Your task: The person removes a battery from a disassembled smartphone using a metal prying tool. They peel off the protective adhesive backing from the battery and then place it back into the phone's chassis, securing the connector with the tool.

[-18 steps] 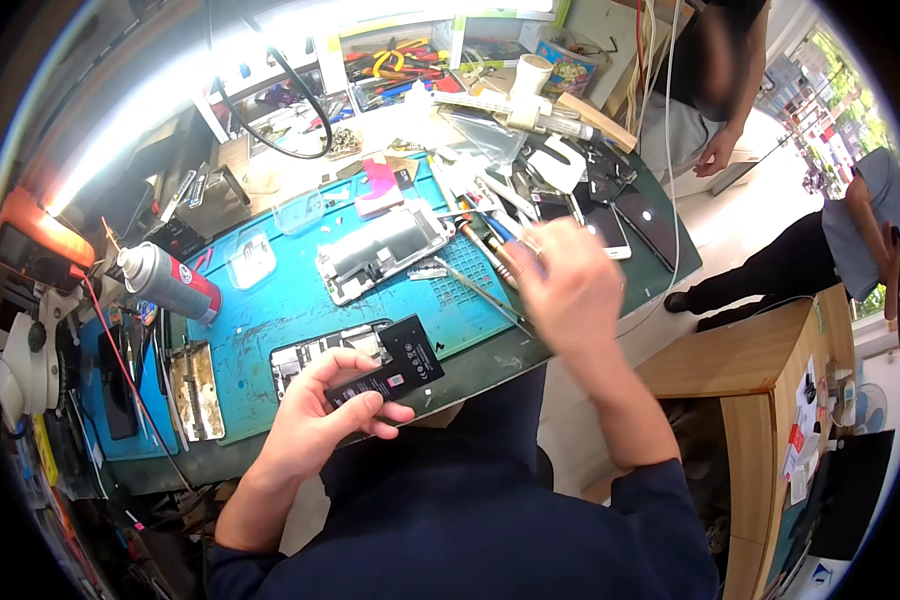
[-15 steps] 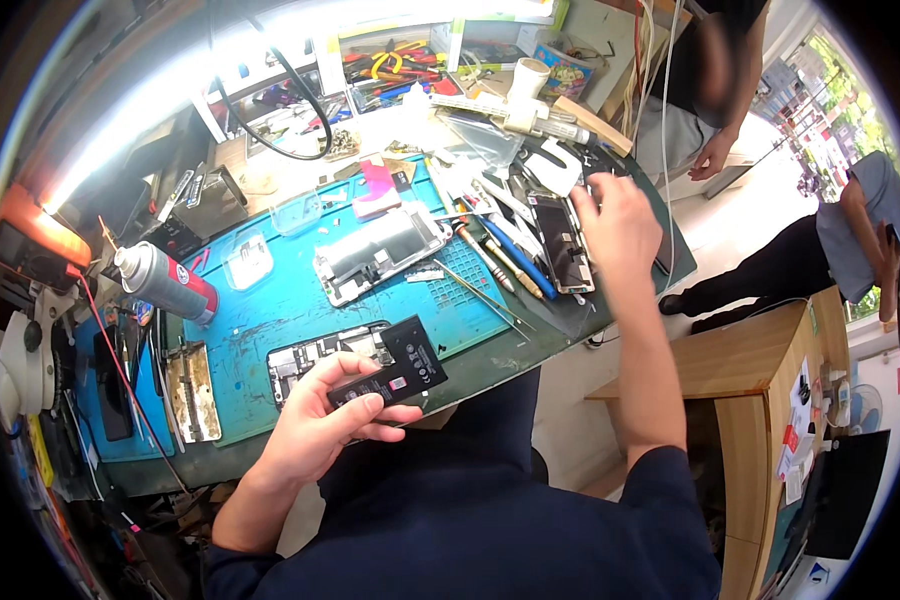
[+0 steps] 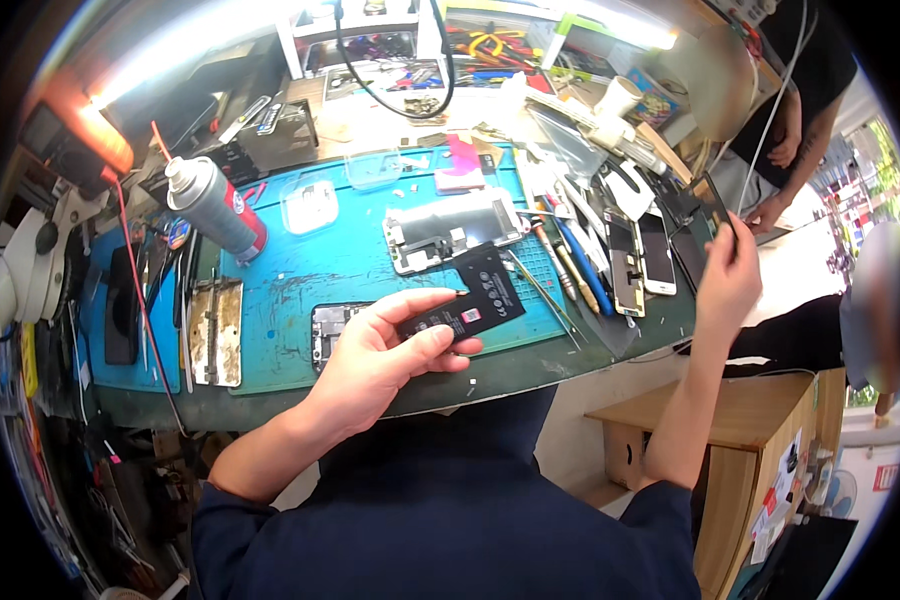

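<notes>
My left hand (image 3: 390,355) grips a black flat battery (image 3: 492,290) above an opened phone body (image 3: 326,325). My right hand (image 3: 725,270) is closed on a dark, slim phone-like panel (image 3: 710,200), raised at the bench's right end. Beside it, two phone screen assemblies (image 3: 658,255) lie among tools. A silver phone housing (image 3: 430,240) rests on the blue mat (image 3: 270,330), near tweezers (image 3: 540,290) and screwdrivers (image 3: 550,255).
A spray can (image 3: 210,210) and a plastic box (image 3: 310,210) stand on the mat. An orange meter (image 3: 90,140) sits far left. A co-worker (image 3: 785,120) is back right, another person (image 3: 875,310) far right. A wooden desk (image 3: 770,420) is lower right.
My right hand has reached into the pile on the right and raised the dark panel. My view has shifted; my left hand still holds the battery.
</notes>
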{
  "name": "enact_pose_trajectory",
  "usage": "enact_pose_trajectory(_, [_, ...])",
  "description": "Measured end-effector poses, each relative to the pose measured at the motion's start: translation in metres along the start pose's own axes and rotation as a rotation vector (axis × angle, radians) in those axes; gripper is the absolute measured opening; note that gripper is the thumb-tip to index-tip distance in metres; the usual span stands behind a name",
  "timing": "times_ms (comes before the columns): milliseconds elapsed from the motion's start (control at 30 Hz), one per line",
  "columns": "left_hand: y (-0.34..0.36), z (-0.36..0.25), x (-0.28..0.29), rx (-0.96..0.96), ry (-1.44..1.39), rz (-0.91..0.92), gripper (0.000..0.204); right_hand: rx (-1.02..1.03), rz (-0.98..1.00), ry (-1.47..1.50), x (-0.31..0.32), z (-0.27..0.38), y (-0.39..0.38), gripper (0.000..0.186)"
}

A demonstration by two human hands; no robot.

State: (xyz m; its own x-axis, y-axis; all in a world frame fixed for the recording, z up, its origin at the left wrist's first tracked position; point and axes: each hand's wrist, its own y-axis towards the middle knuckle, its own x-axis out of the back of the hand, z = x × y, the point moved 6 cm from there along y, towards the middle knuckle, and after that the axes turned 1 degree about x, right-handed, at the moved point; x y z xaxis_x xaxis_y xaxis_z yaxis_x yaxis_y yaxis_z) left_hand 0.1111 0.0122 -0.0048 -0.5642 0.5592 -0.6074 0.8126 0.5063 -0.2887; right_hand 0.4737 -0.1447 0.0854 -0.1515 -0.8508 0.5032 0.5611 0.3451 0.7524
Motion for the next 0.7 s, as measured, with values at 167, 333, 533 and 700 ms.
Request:
enact_pose_trajectory(167, [0.001,-0.005,-0.004,-0.007,0.055,0.027,0.022,-0.440,0.394,0.766,0.014,0.050,-0.037,0.021])
enact_pose_trajectory(333, [-0.003,-0.002,-0.015,0.077,-0.089,0.106,0.020,-0.555,0.726,0.911,-0.011,0.082,-0.060,0.025])
enact_pose_trajectory(533, [0.002,0.000,-0.024,0.060,-0.039,0.175,0.047,-0.535,1.033,1.041,-0.025,0.130,-0.077,0.040])
enact_pose_trajectory(700, [0.002,0.001,-0.018,-0.061,-0.071,0.107,0.046,-0.789,1.111,1.392,-0.029,0.152,-0.098,0.055])
